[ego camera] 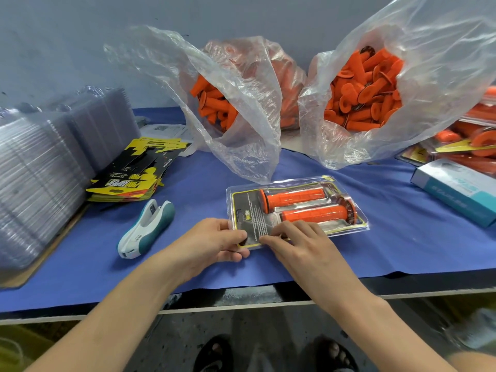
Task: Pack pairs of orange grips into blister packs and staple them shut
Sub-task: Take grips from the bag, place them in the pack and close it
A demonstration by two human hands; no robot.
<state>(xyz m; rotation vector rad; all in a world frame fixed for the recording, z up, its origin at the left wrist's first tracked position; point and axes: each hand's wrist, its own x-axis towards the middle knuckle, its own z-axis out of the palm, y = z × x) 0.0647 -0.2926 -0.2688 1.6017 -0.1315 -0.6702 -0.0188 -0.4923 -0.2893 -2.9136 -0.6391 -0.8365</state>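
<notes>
A blue cloth (402, 237) is covering the worktable, with a bare grey wall (67, 36) rising behind it. The blister pack (243, 210) is lying mid-cloth, two orange grips (295, 197) sitting inside. The left hand (212, 245) is pinching its near corner with curled fingers; the right hand (300, 245) is pinching the near edge beside it. A stapler (146, 229) is lying at nine o'clock of the pack, and open bags of grips (375, 89) are slumping at twelve and one.

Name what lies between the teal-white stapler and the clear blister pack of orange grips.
Head view: bare blue table cover, apart from the left hand pinching the blister pack's near corner.
</notes>
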